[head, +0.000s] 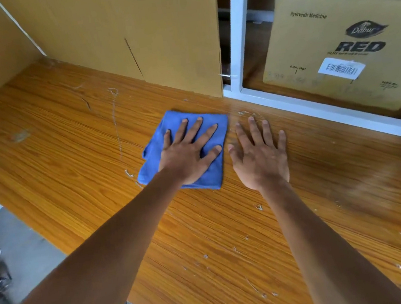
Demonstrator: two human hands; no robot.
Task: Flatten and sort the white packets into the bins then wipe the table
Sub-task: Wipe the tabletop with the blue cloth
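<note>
A folded blue cloth [154, 158] lies on the wooden table [67, 156] near its far edge. My left hand [189, 150] presses flat on the cloth with fingers spread and straight. Just to its right, my right hand [258, 154] rests flat on the bare tabletop, fingers spread, touching no object. No white packets or bins are in view. The tabletop carries white scratches and scuff marks.
A large plain cardboard sheet [115, 35] stands along the table's far side. Behind a white frame [237, 32] at the right sits a printed cardboard box [333, 45]. Grey floor [24, 251] shows past the table's left edge.
</note>
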